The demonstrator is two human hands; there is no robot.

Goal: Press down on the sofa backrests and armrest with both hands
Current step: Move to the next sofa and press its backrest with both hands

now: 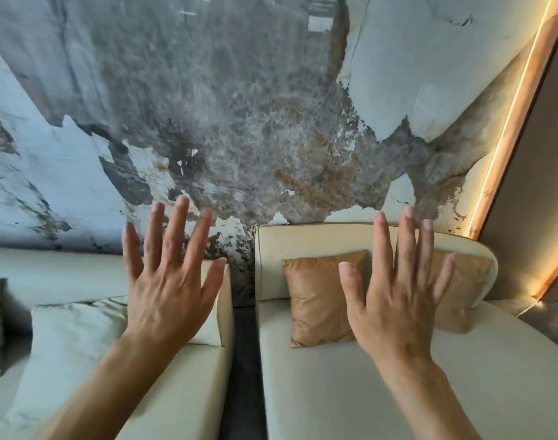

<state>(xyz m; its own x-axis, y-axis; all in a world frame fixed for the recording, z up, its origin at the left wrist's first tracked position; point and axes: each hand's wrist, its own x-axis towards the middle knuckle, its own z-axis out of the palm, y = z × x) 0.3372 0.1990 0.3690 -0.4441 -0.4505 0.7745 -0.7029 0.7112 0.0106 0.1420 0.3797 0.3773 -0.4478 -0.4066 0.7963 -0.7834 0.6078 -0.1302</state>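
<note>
Two cream sofa sections stand side by side against a marbled wall. The left backrest (pixel 65 271) runs along the wall. The right backrest (pixel 319 239) curves down at its right end. My left hand (pixel 166 281) is raised in the air with fingers spread, in front of the left backrest's right end, holding nothing. My right hand (pixel 401 296) is also raised and spread, in front of the right backrest and above the right seat (pixel 462 376). Whether either hand touches the sofa cannot be told.
A tan cushion (pixel 319 300) leans on the right backrest, and a second tan cushion (pixel 465 281) shows behind my right hand. A pale cushion (pixel 71 341) lies on the left seat. A dark gap (pixel 244 360) separates the sections. A lit strip (pixel 509 122) lines the wall at right.
</note>
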